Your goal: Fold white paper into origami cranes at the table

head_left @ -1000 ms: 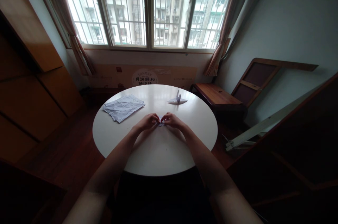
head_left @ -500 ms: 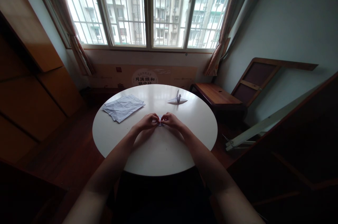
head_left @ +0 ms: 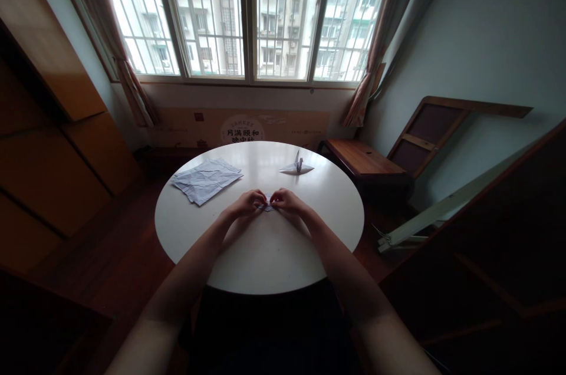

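A small piece of folded paper [head_left: 267,207] lies near the middle of the white round table, mostly covered by my fingers. From its left side, my left hand [head_left: 248,203] pinches it with closed fingers. My right hand [head_left: 285,200] grips its right side in the same way, the fingertips of both hands almost meeting. Just beyond my right hand stands a folded paper crane [head_left: 298,166] with its wings spread. To the left, a stack of creased, greyish paper sheets [head_left: 207,179] rests flat on the table.
The white round table [head_left: 265,269] has its near edge close to my body. Behind it, a printed cardboard panel [head_left: 283,124] leans under the barred window. A low wooden bench [head_left: 360,157] stands at the back right, and wooden cabinets [head_left: 84,151] line the left.
Both hands stay in almost the same place, with only slight finger movement. A little more of the folded paper shows between them. The crane and the sheets have not moved.
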Available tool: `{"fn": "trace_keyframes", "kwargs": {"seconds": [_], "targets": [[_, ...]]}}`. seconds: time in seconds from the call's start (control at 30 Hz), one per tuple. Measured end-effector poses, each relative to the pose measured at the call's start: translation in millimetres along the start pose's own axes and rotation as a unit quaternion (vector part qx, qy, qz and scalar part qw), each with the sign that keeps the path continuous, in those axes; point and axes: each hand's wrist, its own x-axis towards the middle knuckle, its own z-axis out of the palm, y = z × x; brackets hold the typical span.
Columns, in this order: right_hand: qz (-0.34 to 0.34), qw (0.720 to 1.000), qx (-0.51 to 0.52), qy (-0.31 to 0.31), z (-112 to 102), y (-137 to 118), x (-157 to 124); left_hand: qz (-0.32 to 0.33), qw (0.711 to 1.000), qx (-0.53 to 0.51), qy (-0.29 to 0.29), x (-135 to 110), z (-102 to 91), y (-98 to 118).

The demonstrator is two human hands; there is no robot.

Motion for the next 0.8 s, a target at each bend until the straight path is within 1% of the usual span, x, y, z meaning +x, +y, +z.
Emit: {"fn": "trace_keyframes", "kwargs": {"seconds": [0.13,0.27,0.43,0.5,0.6,0.63,0.67,0.8], "targets": [[-0.012,1.0,0.021,-0.012,-3,1,-1,-0.003,1.0,-0.016,-0.01,-1,-1.9,2],[-0.013,0.999,0.034,-0.013,-3,2,-1,0.013,1.0,-0.009,-0.018,-2,-2.5,1],[-0.013,0.999,0.047,-0.006,-2,5,-1,0.046,0.998,0.042,-0.018,-2,-4.4,2],[-0.018,0.999,0.027,0.009,-2,5,-2,0.049,0.995,0.083,-0.007,-3,-6.6,6],[-0.024,0.998,-0.049,0.035,-4,3,-4,0.033,0.986,0.163,0.013,-6,-10.5,15],[-0.021,0.996,-0.072,0.04,-4,2,-5,0.021,0.982,0.186,0.027,-7,-11.5,18],[-0.017,0.995,-0.089,0.042,-5,1,-5,0.011,0.978,0.205,0.029,-8,-12.4,21],[-0.007,0.994,-0.102,0.032,-5,-5,-6,-0.041,0.968,0.243,0.035,-9,-12.3,31]]}}
